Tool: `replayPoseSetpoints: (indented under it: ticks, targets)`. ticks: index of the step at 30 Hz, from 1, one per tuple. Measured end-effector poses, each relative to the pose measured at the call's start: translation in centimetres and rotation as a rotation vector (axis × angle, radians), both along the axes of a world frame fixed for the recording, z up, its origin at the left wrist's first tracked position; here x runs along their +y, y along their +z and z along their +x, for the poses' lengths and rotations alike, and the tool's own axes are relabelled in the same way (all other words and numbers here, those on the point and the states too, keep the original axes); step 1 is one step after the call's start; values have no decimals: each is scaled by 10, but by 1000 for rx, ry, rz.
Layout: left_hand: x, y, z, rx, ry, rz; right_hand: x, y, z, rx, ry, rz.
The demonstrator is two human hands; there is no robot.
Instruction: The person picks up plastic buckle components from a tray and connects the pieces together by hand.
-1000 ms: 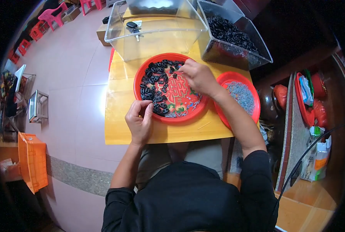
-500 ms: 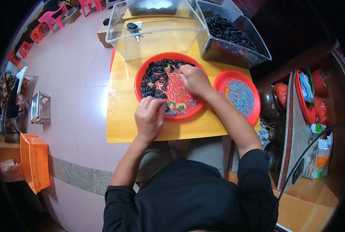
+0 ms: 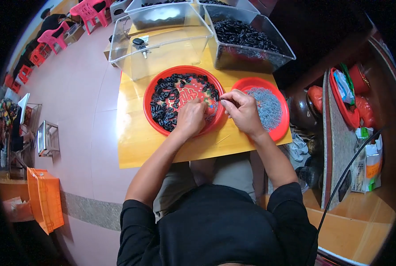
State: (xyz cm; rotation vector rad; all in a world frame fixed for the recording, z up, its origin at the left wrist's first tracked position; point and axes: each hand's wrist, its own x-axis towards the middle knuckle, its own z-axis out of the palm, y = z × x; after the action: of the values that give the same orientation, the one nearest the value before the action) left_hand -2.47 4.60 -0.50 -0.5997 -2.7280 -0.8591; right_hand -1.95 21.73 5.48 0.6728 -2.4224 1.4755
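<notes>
A red round tray (image 3: 147, 111) with a printed pattern holds many small black plastic pieces (image 3: 164, 84), each with holes, gathered mostly along its left and far sides. Over its near right part, my left hand (image 3: 192, 118) has its fingers curled down and closed; whatever is at its fingertips is hidden. My right hand (image 3: 243, 111) is raised between this tray and a second red tray (image 3: 286, 122), thumb and forefinger pinched together by the first tray's right rim. What they hold is too small to make out. Small silvery metal pins (image 3: 267, 106) fill the second tray.
Beyond the trays, a clear plastic bin (image 3: 162, 46) stands before keys (image 3: 140, 43). A second clear bin (image 3: 254, 60) holds a heap of black pieces. The yellow table (image 3: 162, 153) ends close to my lap. A shelf (image 3: 335, 146) with bags rises at the right.
My left hand has moved right across the tray. My right hand has come back from the tray's far side to its right rim. The whole view has shifted slightly.
</notes>
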Motion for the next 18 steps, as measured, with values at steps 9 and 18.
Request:
replayPoseSetpoints:
  ticks: [9, 18]
  targets:
    - [-13, 9, 6, -199, 56, 189, -5, -13, 5, -163, 10, -108]
    - [-23, 22, 17, -739, -39, 1177, -30, -26, 2, -411, 82, -251]
